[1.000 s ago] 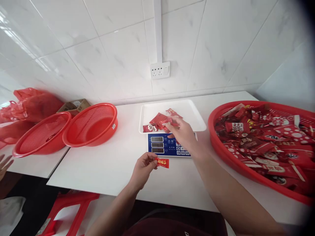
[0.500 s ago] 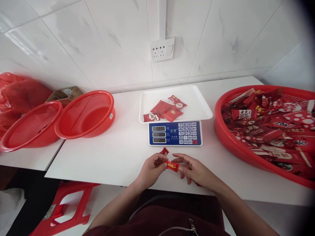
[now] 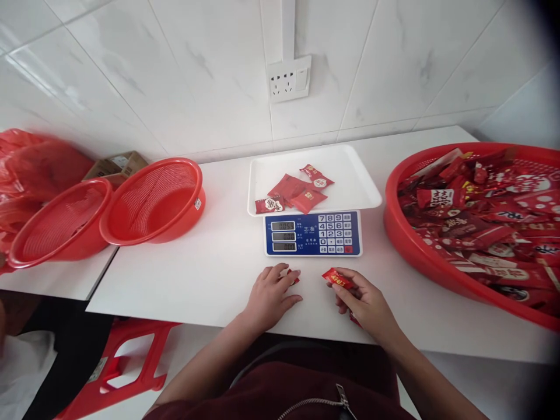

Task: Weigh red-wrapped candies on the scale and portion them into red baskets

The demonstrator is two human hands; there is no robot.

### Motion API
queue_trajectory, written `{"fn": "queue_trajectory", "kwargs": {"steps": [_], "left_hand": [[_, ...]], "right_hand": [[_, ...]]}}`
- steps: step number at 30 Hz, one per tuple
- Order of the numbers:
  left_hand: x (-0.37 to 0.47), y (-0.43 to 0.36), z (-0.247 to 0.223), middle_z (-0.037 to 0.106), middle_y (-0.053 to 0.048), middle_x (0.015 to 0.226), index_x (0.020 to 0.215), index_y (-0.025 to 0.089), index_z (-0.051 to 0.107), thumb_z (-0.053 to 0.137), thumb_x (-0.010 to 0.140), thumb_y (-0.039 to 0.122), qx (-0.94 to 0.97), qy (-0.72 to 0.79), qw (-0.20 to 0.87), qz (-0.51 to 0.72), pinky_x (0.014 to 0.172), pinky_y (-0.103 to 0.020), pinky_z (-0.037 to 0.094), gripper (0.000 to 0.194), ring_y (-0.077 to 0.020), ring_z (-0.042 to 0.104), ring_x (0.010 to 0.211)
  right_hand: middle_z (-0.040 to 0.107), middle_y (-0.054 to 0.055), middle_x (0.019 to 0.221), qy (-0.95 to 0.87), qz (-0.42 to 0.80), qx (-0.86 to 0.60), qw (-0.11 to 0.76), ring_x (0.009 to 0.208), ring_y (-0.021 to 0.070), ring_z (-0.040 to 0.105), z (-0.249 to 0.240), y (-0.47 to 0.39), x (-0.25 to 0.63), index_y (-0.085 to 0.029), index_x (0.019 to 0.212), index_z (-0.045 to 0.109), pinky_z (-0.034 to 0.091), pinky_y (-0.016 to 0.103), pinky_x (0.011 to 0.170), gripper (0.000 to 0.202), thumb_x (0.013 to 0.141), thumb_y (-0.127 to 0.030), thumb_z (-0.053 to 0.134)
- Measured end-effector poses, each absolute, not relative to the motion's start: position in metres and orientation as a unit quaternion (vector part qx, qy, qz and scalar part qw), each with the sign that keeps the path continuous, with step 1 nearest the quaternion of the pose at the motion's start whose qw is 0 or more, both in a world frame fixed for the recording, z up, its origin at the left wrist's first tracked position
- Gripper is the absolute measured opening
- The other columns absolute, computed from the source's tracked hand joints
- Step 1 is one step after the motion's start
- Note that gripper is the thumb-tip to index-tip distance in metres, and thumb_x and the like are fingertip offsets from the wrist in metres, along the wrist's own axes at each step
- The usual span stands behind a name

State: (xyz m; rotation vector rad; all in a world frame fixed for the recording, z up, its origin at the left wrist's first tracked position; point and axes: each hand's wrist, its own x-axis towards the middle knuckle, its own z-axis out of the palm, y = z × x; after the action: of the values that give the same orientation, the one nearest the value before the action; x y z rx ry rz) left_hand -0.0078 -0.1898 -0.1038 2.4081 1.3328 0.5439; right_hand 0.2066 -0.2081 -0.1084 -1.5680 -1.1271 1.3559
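Observation:
My right hand (image 3: 365, 303) is closed on a small red wrapped candy (image 3: 338, 278) with gold lettering, held between thumb and fingers. Below that palm, a bit of another red wrapper (image 3: 354, 318) shows; whether the hand grips it I cannot tell. My left hand (image 3: 272, 297) rests over the table with thumb and fingers apart, its fingertips at a red wrapped piece (image 3: 294, 278) that they partly hide. Beyond both hands stands a digital scale (image 3: 312, 234) with a blue keypad panel. Several red packets (image 3: 292, 191) lie on its white tray (image 3: 350, 175).
At the right, a large red basket (image 3: 396, 233) is heaped with red packets. Two red baskets (image 3: 151, 233) (image 3: 56, 256) stand at the left, near red plastic bags (image 3: 44, 163) and a cardboard box (image 3: 118, 166). A red stool (image 3: 149, 356) and a person's white sleeve (image 3: 26, 367) are lower left.
The gold-lettered candy has passed from my left hand to my right, which has drawn away rightward. My left hand has opened and moved to the piece below the scale.

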Motion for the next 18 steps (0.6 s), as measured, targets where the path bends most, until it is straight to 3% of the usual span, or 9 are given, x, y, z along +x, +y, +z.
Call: {"fn": "queue_trajectory", "kwargs": {"steps": [4, 9, 14, 18], "left_hand": [[-0.003, -0.176, -0.096, 0.065, -0.008, 0.101, 0.099, 0.019, 0.064, 0.054, 0.085, 0.02, 0.868, 0.421, 0.182, 0.193, 0.081, -0.034, 0.051, 0.017, -0.0203, 0.058, 0.091], [0.007, -0.12, -0.047, 0.065, -0.009, 0.108, 0.11, 0.021, 0.058, 0.057, 0.085, 0.028, 0.833, 0.422, 0.156, 0.321, 0.087, -0.036, 0.049, 0.027, -0.0208, 0.057, 0.101], [0.033, -0.053, 0.002, 0.06, -0.009, 0.121, 0.121, 0.022, 0.05, 0.059, 0.083, 0.03, 0.811, 0.457, 0.13, 0.341, 0.091, -0.042, 0.046, 0.04, -0.0241, 0.052, 0.112], [0.029, -0.084, 0.017, 0.064, -0.007, 0.114, 0.111, 0.022, 0.057, 0.054, 0.086, 0.032, 0.804, 0.403, 0.179, 0.398, 0.091, -0.038, 0.046, 0.027, -0.0205, 0.056, 0.109]], "right_hand": [[0.062, 0.001, 0.063, -0.423, 0.545, -0.609, 0.39, 0.046, 0.0134, 0.054, -0.11, -0.206, 0.209, -0.016, 0.108, 0.056, 0.047, 0.027, 0.044, 0.054, 0.07, -0.053, 0.062], [0.057, -0.004, 0.055, -0.431, 0.55, -0.599, 0.391, 0.047, 0.0137, 0.055, -0.119, -0.208, 0.208, -0.018, 0.109, 0.058, 0.049, 0.028, 0.049, 0.051, 0.072, -0.052, 0.061], [0.059, -0.002, 0.06, -0.434, 0.565, -0.582, 0.394, 0.049, 0.0145, 0.056, -0.129, -0.21, 0.211, -0.018, 0.114, 0.056, 0.048, 0.029, 0.049, 0.051, 0.075, -0.051, 0.059], [0.061, -0.001, 0.062, -0.434, 0.564, -0.573, 0.407, 0.05, 0.0141, 0.056, -0.13, -0.21, 0.212, -0.018, 0.112, 0.056, 0.049, 0.029, 0.049, 0.048, 0.075, -0.049, 0.059]]}}
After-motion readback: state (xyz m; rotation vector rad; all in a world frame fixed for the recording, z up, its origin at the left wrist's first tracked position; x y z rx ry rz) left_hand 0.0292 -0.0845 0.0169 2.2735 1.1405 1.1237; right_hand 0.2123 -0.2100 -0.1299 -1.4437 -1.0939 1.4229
